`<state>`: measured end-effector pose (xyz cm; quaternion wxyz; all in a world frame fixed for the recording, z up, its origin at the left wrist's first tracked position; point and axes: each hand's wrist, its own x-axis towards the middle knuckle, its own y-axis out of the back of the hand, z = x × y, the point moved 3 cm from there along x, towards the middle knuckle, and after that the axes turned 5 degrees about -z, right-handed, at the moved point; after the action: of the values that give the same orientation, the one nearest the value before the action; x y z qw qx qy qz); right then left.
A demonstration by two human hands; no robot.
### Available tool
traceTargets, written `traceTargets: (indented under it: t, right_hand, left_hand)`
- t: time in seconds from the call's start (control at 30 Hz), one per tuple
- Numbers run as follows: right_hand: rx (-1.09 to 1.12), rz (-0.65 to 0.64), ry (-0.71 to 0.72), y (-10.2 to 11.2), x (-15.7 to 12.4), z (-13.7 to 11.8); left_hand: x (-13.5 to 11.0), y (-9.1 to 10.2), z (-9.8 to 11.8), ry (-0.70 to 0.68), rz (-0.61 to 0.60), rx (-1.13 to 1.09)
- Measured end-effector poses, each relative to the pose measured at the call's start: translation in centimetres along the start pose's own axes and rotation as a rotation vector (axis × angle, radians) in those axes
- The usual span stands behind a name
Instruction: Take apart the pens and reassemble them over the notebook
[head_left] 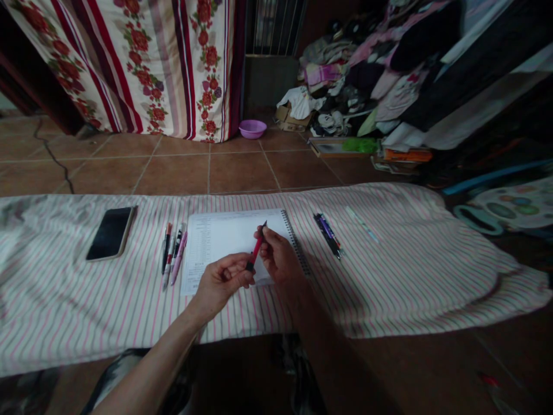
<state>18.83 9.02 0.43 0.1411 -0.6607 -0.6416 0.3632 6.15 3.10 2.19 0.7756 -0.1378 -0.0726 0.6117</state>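
Between my two hands is a red pen (256, 249) with black ends, tilted so its dark tip points up and away. The fingers of my left hand (225, 278) pinch its lower black end. My right hand (279, 253) grips it near the upper, pointed end. Beneath both hands lies a spiral notebook (233, 227) with a printed sheet (196, 253) on its left part. Several pens (173, 253) lie to the left of the notebook, one of them pink. More dark pens (328, 235) rest to its right, and a pale, thin pen-like stick (362, 223) lies beyond them.
A striped cloth (389, 276) covers the low surface. On its left lies a phone (110, 233). Behind it, on the tiled floor (181, 167), stand a purple basin (253, 128) and a heap of clothes (363, 75). A flowered curtain (164, 63) hangs at the back left.
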Motion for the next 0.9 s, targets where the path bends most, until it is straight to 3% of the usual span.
traceTargets:
  t: [0.2,0.53,0.7,0.9]
  right_hand:
    - [-0.024,-0.013,-0.011,-0.2,-0.1,-0.2]
    - [-0.098,-0.082,-0.034,-0.6,-0.4,0.1]
    - [-0.201,-0.048,0.079,-0.4,-0.6,0.6]
    - [-0.424,-0.108,0.263,-0.4,-1.2,0.8]
  left_hand:
    - [-0.1,-0.6,-0.6,-0.003,0.014,0.026]
    - [-0.2,-0.3,-1.6,-0.006,-0.102,0.048]
    - [-0.5,-0.2,-1.3,-0.039,-0.120,0.237]
    - [-0.8,-0.5,-0.5,-0.230,-0.118,0.560]
